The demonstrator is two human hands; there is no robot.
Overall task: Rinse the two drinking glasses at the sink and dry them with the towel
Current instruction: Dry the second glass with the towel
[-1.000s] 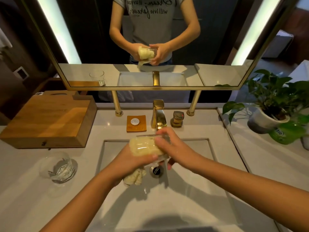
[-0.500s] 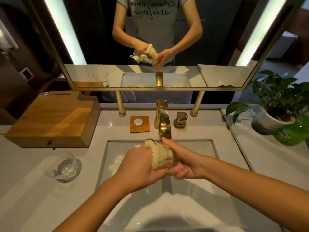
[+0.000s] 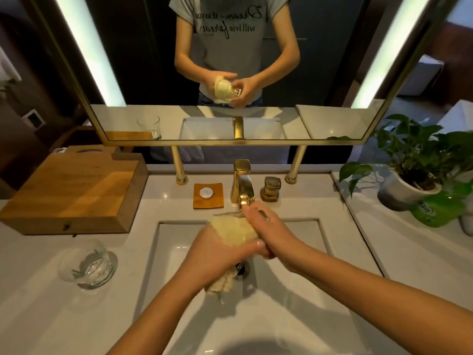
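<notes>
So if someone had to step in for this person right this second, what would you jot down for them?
Left hand: wraps the yellow towel around the glass, one end of the towel hanging below the hand.
Right hand: grips the glass in hand, which is almost covered; only a clear edge shows. All this is over the sink, just in front of the gold tap.
Second glass: upright on the counter left of the sink, untouched.
Done: cannot tell whether either glass is rinsed.
Left: finish drying this one, set it down, then deal with the second.
</notes>
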